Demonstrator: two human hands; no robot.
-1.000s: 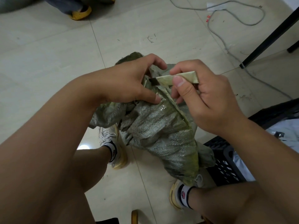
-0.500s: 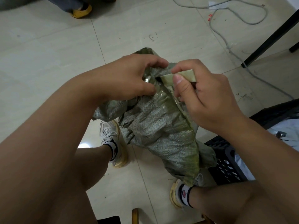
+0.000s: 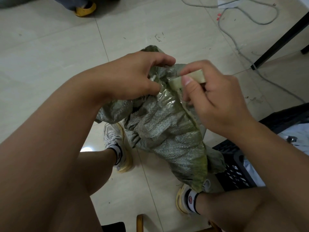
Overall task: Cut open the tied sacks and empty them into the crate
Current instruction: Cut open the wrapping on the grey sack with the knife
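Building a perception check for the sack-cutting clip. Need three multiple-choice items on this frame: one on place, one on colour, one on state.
1. Where is the black crate relative to the sack?
A. To the person's right of it
B. To the person's left of it
C. Under the black table leg

2. What colour is the sack?
A. Blue
B. Grey-green
C. Red

3. What is the right hand doing?
A. Hanging idle
B. Resting flat on the floor
C. Gripping the pale cutter

Answers: 1 A, the crate sits at the frame's right edge beside the sack. 2 B, the woven fabric is grey-green. 3 C, thumb and fingers curl round the cutter at the sack's bunched top, which the left hand holds.
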